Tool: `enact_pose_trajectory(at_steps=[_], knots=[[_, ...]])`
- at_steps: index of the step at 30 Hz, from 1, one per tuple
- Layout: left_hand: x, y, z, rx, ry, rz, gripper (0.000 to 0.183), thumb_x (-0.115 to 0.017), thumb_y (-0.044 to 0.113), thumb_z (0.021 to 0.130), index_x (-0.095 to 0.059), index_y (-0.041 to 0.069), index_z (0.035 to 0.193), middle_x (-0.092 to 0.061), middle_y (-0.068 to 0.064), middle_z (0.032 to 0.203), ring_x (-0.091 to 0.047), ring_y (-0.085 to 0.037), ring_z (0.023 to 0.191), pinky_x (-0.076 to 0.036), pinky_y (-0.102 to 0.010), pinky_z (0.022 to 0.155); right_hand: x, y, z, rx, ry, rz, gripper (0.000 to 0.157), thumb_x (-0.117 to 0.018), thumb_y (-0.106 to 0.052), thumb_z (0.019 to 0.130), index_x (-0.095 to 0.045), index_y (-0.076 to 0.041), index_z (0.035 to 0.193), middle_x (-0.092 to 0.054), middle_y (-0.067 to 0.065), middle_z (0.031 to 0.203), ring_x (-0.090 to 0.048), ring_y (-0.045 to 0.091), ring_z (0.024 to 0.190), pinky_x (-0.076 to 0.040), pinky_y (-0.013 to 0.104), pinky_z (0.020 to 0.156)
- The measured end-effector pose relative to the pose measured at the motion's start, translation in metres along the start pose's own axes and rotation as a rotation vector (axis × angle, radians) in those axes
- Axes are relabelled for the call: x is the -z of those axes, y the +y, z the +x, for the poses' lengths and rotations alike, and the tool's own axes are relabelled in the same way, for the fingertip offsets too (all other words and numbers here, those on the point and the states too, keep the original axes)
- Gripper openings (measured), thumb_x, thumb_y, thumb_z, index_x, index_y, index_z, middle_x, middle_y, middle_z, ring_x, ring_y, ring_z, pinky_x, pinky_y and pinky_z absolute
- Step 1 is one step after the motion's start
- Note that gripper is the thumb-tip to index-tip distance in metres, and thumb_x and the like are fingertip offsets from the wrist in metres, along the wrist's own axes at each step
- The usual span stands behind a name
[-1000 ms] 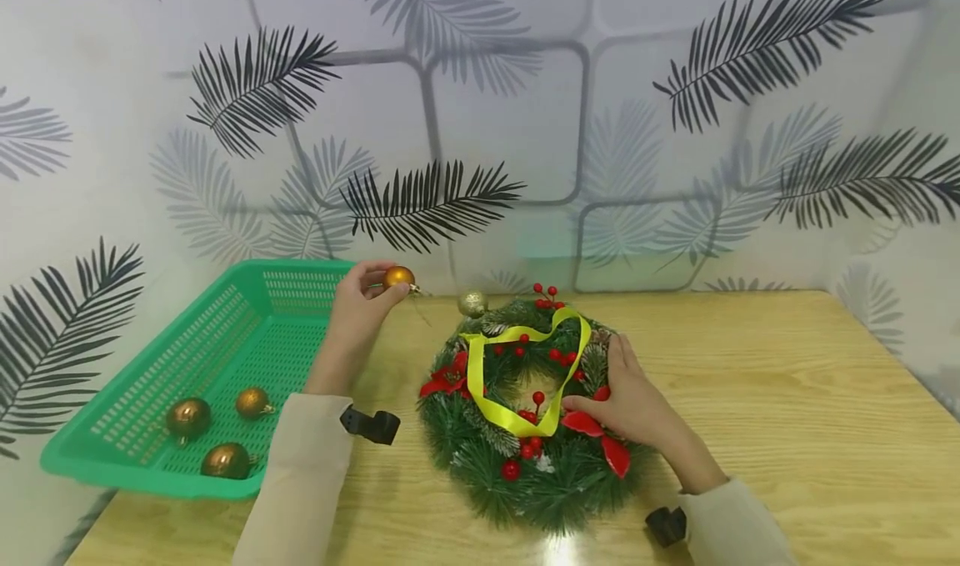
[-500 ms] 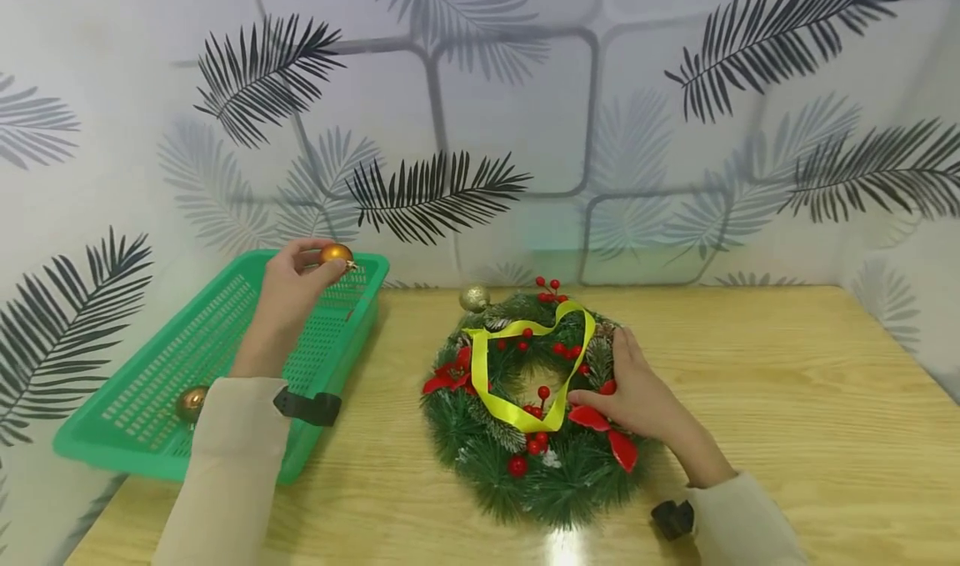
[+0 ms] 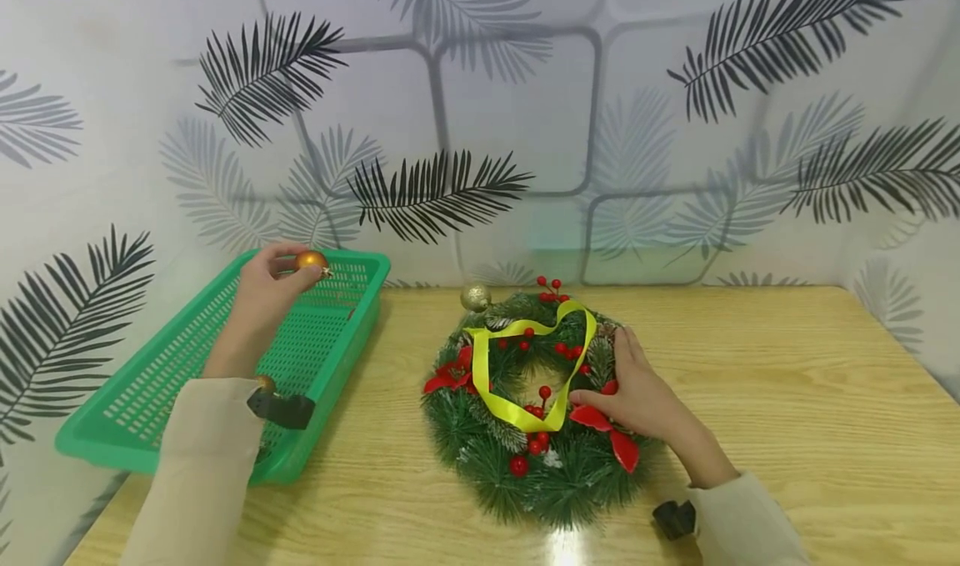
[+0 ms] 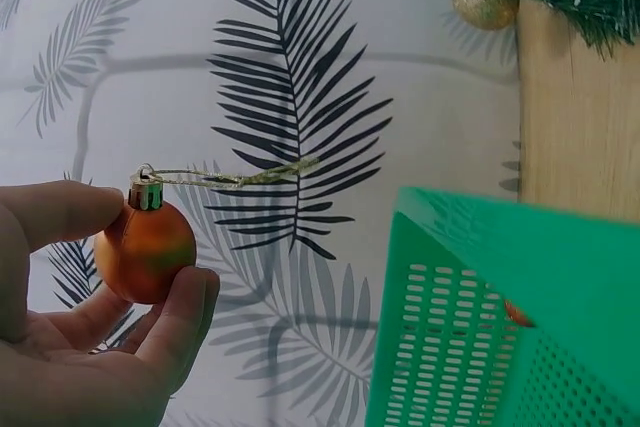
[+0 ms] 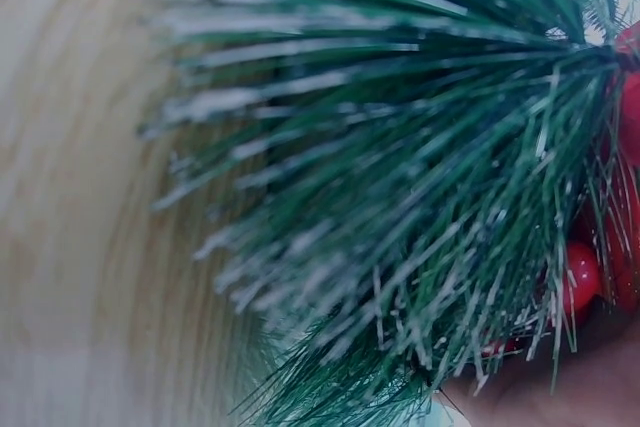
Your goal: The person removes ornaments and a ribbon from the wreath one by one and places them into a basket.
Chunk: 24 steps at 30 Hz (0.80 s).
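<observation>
My left hand (image 3: 261, 289) pinches an orange bauble (image 4: 146, 255), carried leftward now, farther from the wreath (image 3: 558, 481) beneath my spread right hand (image 3: 641, 395).

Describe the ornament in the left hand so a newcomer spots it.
In the head view, find the green basket at left. Near its far end, the left hand pinches a smooth orange ball with a shiny cap. Unlike the glittery gold ball by the wreath, it is held up.
</observation>
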<state>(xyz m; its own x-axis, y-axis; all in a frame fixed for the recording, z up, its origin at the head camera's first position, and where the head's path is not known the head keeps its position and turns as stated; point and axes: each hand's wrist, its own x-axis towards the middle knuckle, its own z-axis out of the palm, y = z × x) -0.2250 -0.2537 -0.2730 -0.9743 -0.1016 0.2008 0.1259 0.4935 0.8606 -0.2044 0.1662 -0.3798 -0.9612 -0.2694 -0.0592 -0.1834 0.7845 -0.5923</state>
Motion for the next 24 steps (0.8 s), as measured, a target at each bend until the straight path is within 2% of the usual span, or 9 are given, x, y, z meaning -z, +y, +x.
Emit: enact_pose_trajectory(at_steps=[7, 12, 15, 17, 20, 24], knots=[[0.007, -0.007, -0.002, 0.075, -0.031, 0.087, 0.055, -0.053, 0.03, 0.097, -0.036, -0.002, 0.138, -0.046, -0.015, 0.128, -0.05, 0.0, 0.094, -0.041, -0.026, 0.086, 0.0, 0.0, 0.0, 0.004, 0.005, 0.007, 0.118, -0.062, -0.059, 0.083, 0.008, 0.011, 0.147, 0.011, 0.031, 0.154, -0.04, 0.051, 0.127, -0.046, 0.052, 0.09], [0.012, -0.016, -0.003, 0.098, -0.062, 0.117, 0.056, -0.051, 0.031, 0.097, -0.035, -0.002, 0.139, -0.041, -0.024, 0.137, -0.05, -0.023, 0.113, -0.041, -0.037, 0.091, -0.002, 0.003, 0.002, 0.012, 0.015, 0.018, 0.119, -0.062, -0.061, 0.082, 0.008, 0.01, 0.147, 0.011, 0.03, 0.155, -0.028, 0.052, 0.134, -0.04, 0.056, 0.099], [0.015, -0.021, -0.004, 0.112, -0.087, 0.144, 0.056, -0.051, 0.031, 0.097, -0.035, -0.003, 0.139, -0.039, -0.027, 0.138, -0.046, -0.036, 0.12, -0.041, -0.045, 0.093, -0.004, 0.006, 0.003, 0.016, 0.018, 0.016, 0.12, -0.062, -0.063, 0.081, 0.008, 0.01, 0.147, 0.011, 0.029, 0.155, -0.036, 0.051, 0.129, -0.042, 0.055, 0.096], [0.017, -0.024, -0.005, 0.121, -0.106, 0.164, 0.057, -0.051, 0.031, 0.097, -0.035, -0.003, 0.139, -0.038, -0.029, 0.139, -0.044, -0.041, 0.122, -0.04, -0.049, 0.093, -0.005, 0.007, 0.003, 0.016, 0.022, 0.013, 0.12, -0.062, -0.063, 0.081, 0.008, 0.01, 0.148, 0.01, 0.03, 0.155, -0.044, 0.05, 0.124, -0.045, 0.053, 0.092], [0.018, -0.027, -0.005, 0.13, -0.128, 0.186, 0.057, -0.05, 0.031, 0.097, -0.034, -0.003, 0.14, -0.036, -0.03, 0.14, -0.042, -0.043, 0.123, -0.04, -0.053, 0.094, -0.004, 0.007, 0.003, 0.011, 0.024, 0.016, 0.12, -0.062, -0.062, 0.082, 0.008, 0.009, 0.148, 0.01, 0.029, 0.155, -0.058, 0.045, 0.108, -0.05, 0.047, 0.081], [0.019, -0.033, -0.006, 0.132, -0.132, 0.211, 0.057, -0.05, 0.029, 0.097, -0.034, -0.004, 0.14, -0.038, -0.03, 0.138, -0.042, -0.044, 0.122, -0.04, -0.055, 0.095, -0.003, 0.007, 0.003, 0.011, 0.029, 0.015, 0.119, -0.063, -0.061, 0.082, 0.007, 0.009, 0.148, 0.009, 0.03, 0.155, -0.061, 0.042, 0.101, -0.05, 0.043, 0.074]])
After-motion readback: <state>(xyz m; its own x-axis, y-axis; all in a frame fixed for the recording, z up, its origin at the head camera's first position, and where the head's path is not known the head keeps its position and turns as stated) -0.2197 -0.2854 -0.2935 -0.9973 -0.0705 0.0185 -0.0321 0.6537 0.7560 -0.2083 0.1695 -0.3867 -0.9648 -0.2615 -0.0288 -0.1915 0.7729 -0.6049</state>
